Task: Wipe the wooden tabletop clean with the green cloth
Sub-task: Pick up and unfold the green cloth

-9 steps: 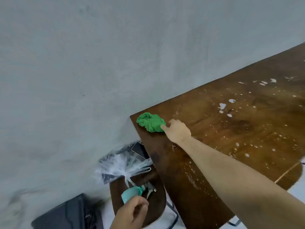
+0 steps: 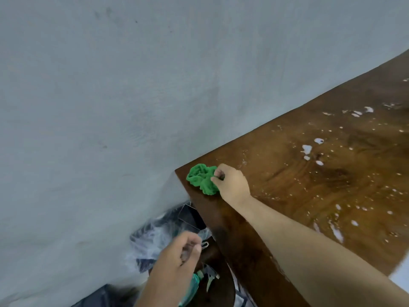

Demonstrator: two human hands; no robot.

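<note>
Your right hand (image 2: 232,185) pinches the bunched green cloth (image 2: 202,178) at the wooden tabletop (image 2: 332,173) corner, nine o'clock. White foam splatter (image 2: 307,149) toward three o'clock unwiped; barely started. Left hand (image 2: 177,260) loosely curled, empty.

1. A plain grey-blue wall (image 2: 110,96) fills most of my view, its plaster faintly scuffed and smudged.
2. Below the counter's corner stands a dark round wooden stool (image 2: 223,286).
3. Crumpled clear plastic (image 2: 152,242) lies against the wall's foot.
4. A strip of pale floor (image 2: 400,278) shows at my right.
5. The light is soft and even.
</note>
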